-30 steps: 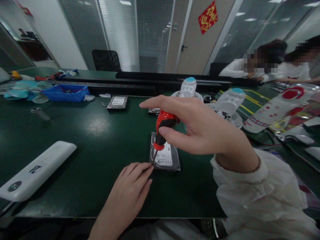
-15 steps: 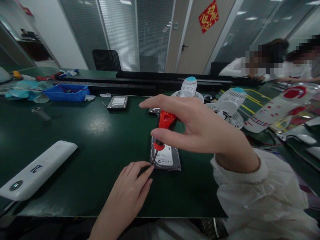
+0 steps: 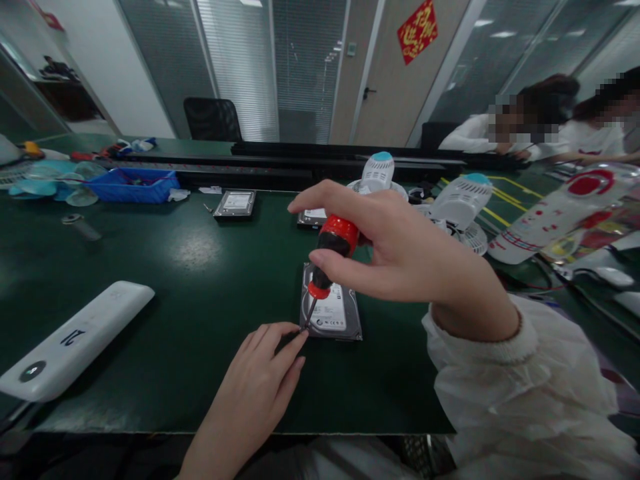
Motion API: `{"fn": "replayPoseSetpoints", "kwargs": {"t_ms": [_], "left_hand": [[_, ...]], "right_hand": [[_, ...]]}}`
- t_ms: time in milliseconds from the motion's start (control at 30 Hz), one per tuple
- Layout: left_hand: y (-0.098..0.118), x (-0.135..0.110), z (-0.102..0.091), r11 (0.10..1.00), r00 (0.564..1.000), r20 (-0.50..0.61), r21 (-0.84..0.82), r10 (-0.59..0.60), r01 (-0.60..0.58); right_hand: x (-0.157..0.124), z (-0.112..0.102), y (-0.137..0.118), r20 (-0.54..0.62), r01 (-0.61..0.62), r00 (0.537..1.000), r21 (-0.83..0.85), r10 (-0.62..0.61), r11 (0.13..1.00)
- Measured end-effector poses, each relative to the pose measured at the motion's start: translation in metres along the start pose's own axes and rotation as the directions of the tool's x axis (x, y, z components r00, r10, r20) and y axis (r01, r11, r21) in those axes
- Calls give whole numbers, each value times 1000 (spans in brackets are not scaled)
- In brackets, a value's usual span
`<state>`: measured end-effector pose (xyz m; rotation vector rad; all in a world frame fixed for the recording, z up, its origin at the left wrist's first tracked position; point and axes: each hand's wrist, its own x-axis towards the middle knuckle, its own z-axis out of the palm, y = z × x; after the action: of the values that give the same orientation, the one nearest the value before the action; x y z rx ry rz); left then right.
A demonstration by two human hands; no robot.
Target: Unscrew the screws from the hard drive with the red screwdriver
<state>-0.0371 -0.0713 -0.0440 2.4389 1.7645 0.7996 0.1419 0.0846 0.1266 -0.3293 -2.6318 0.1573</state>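
Head view: the bare right hand point(image 3: 395, 250), emerging from a loose whitish sleeve point(image 3: 515, 393) with a gathered cuff, holds the thick red-and-black handle of a screwdriver point(image 3: 337, 240) between thumb and fingers, index finger extended. The metal shaft slants down and leftward to the near-left corner of a flat, rectangular grey hard drive point(image 3: 327, 317) with a white label, which lies on the dark green tabletop point(image 3: 200, 313) in front of the wearer. The bare left hand point(image 3: 265, 363) has its fingertips gathered at that corner, beside the screwdriver's tip; whether they pinch anything cannot be told. Beyond the right hand, a second labelled drive point(image 3: 309, 218) is partly hidden; a third point(image 3: 235, 204) lies farther left. Outward on the left are a long white plastic device point(image 3: 83, 343) marked 21 and a blue plastic tray point(image 3: 130, 193); on the right, two white fans with blue caps point(image 3: 463, 200) and two seated people point(image 3: 470, 137).
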Motion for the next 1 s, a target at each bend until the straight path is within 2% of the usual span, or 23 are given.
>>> {"fn": "replayPoseSetpoints", "kwargs": {"t_ms": [100, 267, 467, 667, 1000], "left_hand": [[0, 0, 0, 1000, 1000, -6, 4, -2, 2], [-1, 0, 0, 1000, 1000, 5, 12, 3, -3], [-1, 0, 0, 1000, 1000, 1, 11, 4, -4], [-1, -1, 0, 1000, 1000, 5, 9, -1, 1], [0, 1, 0, 1000, 1000, 24, -2, 3, -3]], "right_hand": [[0, 0, -1, 12, 26, 1000, 39, -27, 999], [0, -1, -1, 0, -30, 1000, 6, 30, 1000], [-1, -3, 0, 13, 30, 999, 53, -30, 998], [0, -1, -1, -20, -27, 999, 23, 28, 999], [0, -1, -2, -18, -26, 1000, -2, 26, 1000]]}}
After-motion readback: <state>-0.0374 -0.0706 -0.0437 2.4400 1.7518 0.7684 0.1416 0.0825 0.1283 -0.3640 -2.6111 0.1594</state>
